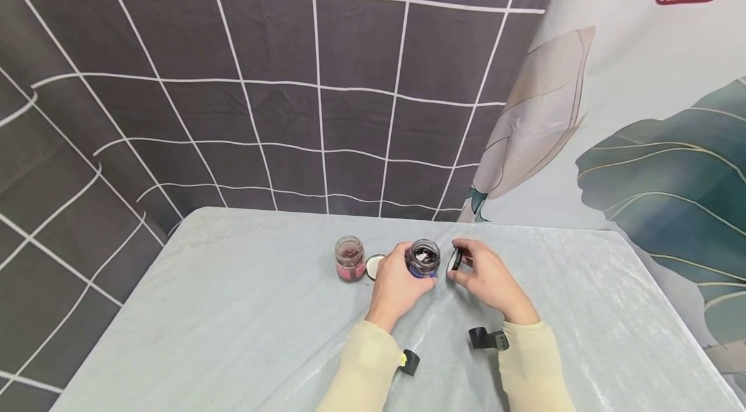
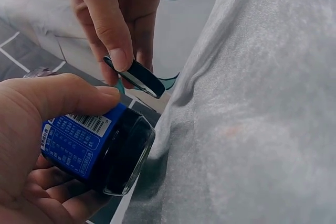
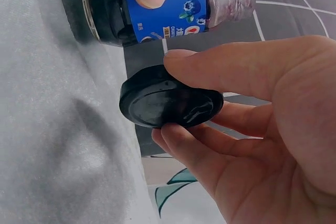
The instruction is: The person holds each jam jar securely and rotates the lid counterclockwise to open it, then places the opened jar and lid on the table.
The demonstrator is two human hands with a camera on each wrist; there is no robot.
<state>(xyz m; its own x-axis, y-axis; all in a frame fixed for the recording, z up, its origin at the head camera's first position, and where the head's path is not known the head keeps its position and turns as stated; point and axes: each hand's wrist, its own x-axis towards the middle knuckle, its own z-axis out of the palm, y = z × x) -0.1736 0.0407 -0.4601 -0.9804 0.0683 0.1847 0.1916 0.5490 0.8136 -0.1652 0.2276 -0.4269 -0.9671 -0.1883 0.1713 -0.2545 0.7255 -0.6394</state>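
Note:
My left hand grips a glass jam jar around its side, thumb in front. The jar is upright with its mouth uncovered and dark jam inside. Blueberries are printed on its blue label in the right wrist view. Just to the right, my right hand pinches a black screw lid between thumb and fingers. The lid is tilted on edge, its pale inner face toward the jar, and apart from it. Whether the jar's base touches the cloth is hard to tell.
Left of my left hand stands a second, uncovered glass jar with reddish contents and a pink label. Another lid lies beside it, pale inside up, partly covered by my hand. A light grey cloth covers the table; a dark gridded curtain hangs behind.

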